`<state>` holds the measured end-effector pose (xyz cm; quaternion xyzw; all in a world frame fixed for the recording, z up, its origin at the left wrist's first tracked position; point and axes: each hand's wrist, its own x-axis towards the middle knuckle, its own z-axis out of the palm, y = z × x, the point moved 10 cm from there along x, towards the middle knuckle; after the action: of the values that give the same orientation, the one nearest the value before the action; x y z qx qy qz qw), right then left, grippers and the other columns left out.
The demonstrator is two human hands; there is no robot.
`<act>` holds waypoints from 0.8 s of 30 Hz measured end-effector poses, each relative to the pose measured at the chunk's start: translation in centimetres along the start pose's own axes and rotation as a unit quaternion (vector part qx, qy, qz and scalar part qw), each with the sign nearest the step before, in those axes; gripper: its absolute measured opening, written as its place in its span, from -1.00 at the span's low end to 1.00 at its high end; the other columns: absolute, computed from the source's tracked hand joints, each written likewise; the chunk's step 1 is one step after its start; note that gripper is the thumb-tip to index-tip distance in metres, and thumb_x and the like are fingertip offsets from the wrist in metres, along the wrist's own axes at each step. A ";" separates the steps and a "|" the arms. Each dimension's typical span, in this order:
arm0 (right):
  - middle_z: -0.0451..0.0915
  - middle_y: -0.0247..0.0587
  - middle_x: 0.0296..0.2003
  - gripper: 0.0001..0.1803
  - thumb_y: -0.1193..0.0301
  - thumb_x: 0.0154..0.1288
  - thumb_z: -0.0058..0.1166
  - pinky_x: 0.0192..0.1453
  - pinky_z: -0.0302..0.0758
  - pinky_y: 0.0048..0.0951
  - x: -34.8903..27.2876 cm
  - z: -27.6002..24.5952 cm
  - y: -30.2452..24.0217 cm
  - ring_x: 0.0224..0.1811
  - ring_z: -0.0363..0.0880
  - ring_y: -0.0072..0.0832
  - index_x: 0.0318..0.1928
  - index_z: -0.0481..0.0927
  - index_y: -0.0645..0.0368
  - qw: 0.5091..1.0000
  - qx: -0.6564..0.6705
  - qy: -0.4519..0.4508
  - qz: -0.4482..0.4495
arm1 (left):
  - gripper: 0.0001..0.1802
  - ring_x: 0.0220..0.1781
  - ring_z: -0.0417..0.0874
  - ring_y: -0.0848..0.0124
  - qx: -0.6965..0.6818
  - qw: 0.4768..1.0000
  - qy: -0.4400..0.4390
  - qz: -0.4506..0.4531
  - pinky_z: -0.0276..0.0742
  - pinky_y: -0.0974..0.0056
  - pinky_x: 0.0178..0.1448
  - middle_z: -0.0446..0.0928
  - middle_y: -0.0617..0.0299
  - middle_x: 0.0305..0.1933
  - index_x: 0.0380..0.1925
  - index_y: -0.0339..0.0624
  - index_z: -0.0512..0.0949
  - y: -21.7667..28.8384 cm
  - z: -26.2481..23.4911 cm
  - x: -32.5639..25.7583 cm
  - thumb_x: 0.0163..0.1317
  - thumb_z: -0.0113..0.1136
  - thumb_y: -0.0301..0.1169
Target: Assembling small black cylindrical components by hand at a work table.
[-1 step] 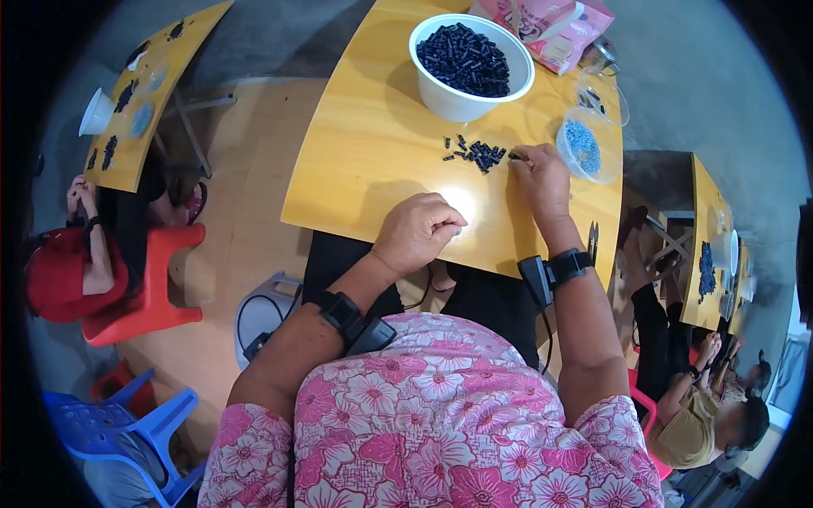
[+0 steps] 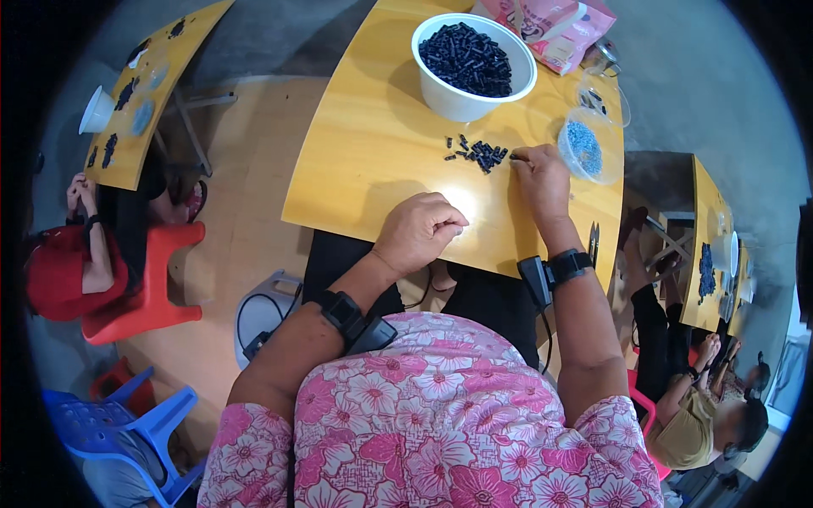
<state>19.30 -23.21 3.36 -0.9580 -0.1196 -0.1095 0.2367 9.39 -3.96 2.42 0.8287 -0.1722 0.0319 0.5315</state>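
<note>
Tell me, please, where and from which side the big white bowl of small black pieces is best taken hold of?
Best at the rim of the white bowl, I think, with both hands on opposite sides, from the person's near side. It stands upright, is round with no handle showing, and is heaped with black pieces, so a level two-sided hold seems safest. The pink packet crowds its far side.

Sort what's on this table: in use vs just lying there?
In use: right hand at the small black pieces; white bowl of the same pieces; clear dish of blue bits.
Lying about: pink bag; left hand resting closed on the table.
</note>
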 end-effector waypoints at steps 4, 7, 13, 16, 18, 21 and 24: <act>0.60 -0.06 -0.27 -0.86 0.40 0.20 0.17 -0.09 0.55 -0.10 -0.9 0.0 -0.1 -0.20 0.61 -0.05 -0.24 0.70 0.10 1.000 0.003 0.013 0.021 | -0.93 -0.25 0.65 0.16 0.009 1.000 0.006 0.022 0.57 0.17 -0.13 0.63 0.14 -0.38 -0.44 -0.13 0.69 0.3 -0.1 0.0 0.10 0.26 -0.42; 0.58 -0.06 -0.25 -0.91 0.41 0.21 0.16 -0.08 0.53 -0.08 -2.0 -0.1 -0.5 -0.20 0.60 -0.02 -0.28 0.64 0.12 0.999 -0.021 0.005 0.024 | -0.94 -0.24 0.65 0.15 0.012 1.000 0.007 0.021 0.57 0.16 -0.12 0.63 0.13 -0.37 -0.45 -0.14 0.68 0.3 0.0 0.1 0.10 0.27 -0.43; 0.54 -0.04 -0.25 -0.93 0.46 0.22 0.12 -0.10 0.51 -0.08 -4.5 -0.1 -2.3 -0.21 0.58 0.00 -0.28 0.56 0.15 0.999 0.036 -0.010 -0.026 | -0.94 -0.23 0.65 0.17 0.011 1.000 0.006 -0.010 0.57 0.15 -0.11 0.64 0.18 -0.35 -0.43 -0.13 0.67 -0.1 -0.2 -0.1 0.14 0.26 -0.41; 0.53 -0.03 -0.27 -0.93 0.47 0.21 0.12 -0.13 0.51 -0.09 -5.1 -0.6 -3.4 -0.22 0.57 -0.01 -0.29 0.55 0.15 0.998 0.026 -0.007 -0.053 | -0.94 -0.24 0.66 0.17 0.018 1.000 0.011 0.002 0.57 0.17 -0.12 0.64 0.16 -0.36 -0.44 -0.13 0.68 -0.1 0.0 0.0 0.11 0.29 -0.42; 0.53 -0.04 -0.30 -0.91 0.49 0.18 0.13 -0.15 0.51 -0.09 -5.1 -0.3 -3.6 -0.23 0.57 -0.01 -0.29 0.53 0.16 0.997 0.031 -0.006 -0.066 | -0.95 -0.25 0.67 0.18 0.022 1.000 0.016 0.004 0.58 0.19 -0.14 0.64 0.15 -0.37 -0.44 -0.14 0.69 0.0 -0.1 0.1 0.08 0.31 -0.44; 0.53 -0.06 -0.31 -0.90 0.50 0.16 0.14 -0.17 0.50 -0.09 -5.8 -0.2 -4.1 -0.26 0.56 -0.02 -0.29 0.52 0.15 0.995 0.013 0.001 -0.102 | -0.92 -0.22 0.66 0.17 0.019 1.000 0.004 -0.011 0.57 0.14 -0.10 0.64 0.18 -0.35 -0.43 -0.13 0.67 -0.3 0.1 -0.1 0.14 0.29 -0.39; 0.54 -0.07 -0.32 -0.88 0.52 0.14 0.15 -0.18 0.49 -0.10 -6.1 -0.3 -4.6 -0.27 0.55 -0.02 -0.29 0.52 0.16 0.992 0.014 0.016 -0.120 | -0.92 -0.22 0.66 0.16 0.011 1.000 0.002 -0.012 0.57 0.14 -0.10 0.64 0.17 -0.34 -0.43 -0.13 0.68 -0.5 0.2 0.1 0.15 0.29 -0.38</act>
<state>12.14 -20.52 3.98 -0.9313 -0.2319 -0.1507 0.2369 9.58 -4.00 1.93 0.8364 -0.1612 0.0292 0.5231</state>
